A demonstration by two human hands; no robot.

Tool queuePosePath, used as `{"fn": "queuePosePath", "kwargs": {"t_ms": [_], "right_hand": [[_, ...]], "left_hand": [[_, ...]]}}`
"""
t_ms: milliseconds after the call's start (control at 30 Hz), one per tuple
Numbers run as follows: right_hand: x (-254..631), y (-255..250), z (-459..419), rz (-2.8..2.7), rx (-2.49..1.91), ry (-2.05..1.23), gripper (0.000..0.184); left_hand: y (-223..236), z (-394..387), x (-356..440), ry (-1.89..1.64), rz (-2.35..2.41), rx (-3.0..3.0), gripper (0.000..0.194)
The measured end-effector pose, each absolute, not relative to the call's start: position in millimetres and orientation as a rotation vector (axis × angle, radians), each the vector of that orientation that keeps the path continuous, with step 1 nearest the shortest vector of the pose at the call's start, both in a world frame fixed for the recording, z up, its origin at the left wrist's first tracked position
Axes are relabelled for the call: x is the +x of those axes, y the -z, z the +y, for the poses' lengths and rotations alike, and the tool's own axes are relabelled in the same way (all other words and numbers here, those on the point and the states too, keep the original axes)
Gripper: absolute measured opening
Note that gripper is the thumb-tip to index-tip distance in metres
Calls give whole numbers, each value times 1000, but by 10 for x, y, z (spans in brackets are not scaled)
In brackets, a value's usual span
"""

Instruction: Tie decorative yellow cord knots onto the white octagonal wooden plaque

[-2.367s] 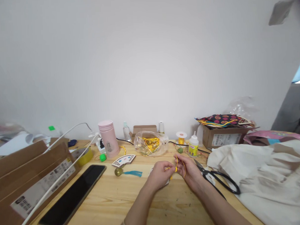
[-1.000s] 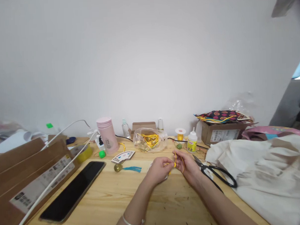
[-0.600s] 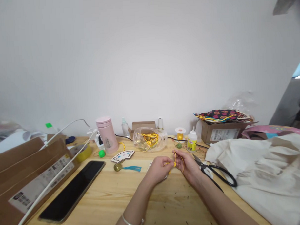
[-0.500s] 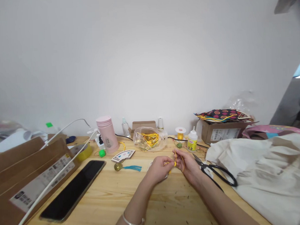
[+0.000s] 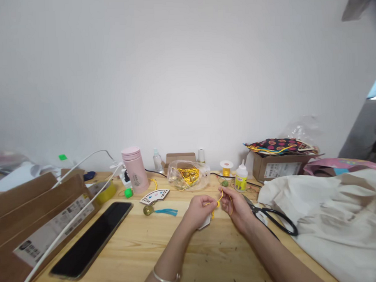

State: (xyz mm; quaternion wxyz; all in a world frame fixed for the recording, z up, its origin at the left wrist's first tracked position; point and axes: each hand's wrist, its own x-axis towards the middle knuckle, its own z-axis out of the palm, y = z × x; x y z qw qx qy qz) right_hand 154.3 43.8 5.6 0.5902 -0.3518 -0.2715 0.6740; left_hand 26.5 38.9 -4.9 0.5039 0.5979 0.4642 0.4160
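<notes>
Between my hands runs a thin yellow cord (image 5: 219, 200) with a small knot in it. My left hand (image 5: 200, 210) pinches the cord at the knot, thumb against fingers. A pale flat piece (image 5: 205, 223) shows partly under that hand; most of it is covered. My right hand (image 5: 237, 207) pinches an upper strand of the cord, and a loose end hangs by its palm. To the left lie a fan-shaped printed card (image 5: 155, 196) and a brass-coloured round piece (image 5: 148, 210) with a blue tassel (image 5: 166, 212). Black-handled scissors (image 5: 278, 220) lie right of my right hand.
Behind my hands stand a plastic bag of yellow cord (image 5: 189, 175), a spool (image 5: 226, 168) and a glue bottle (image 5: 241, 177). A phone (image 5: 92, 239), pink flask (image 5: 135, 169) and cardboard box (image 5: 39, 228) are at left. White cloth (image 5: 329, 218) covers the right side.
My right hand has drawn slightly right, and the strand between the hands now slants. My left hand has shifted a little left, with more of the pale piece showing.
</notes>
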Motion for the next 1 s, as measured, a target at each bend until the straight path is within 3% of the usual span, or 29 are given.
{"fn": "queuePosePath", "kwargs": {"t_ms": [167, 333, 433, 1000], "right_hand": [[1611, -91, 467, -691, -949, -1220, 14], [1617, -181, 390, -1323, -1032, -633, 12], [1537, -172, 325, -1654, -1031, -443, 13], [1457, 49, 474, -1495, -1126, -727, 28]], "left_hand": [[32, 392, 265, -1048, 1114, 1353, 25], [26, 387, 269, -1052, 1129, 1346, 25], [3, 377, 265, -1069, 1084, 1377, 22], [19, 443, 239, -1177, 1154, 1404, 28]]}}
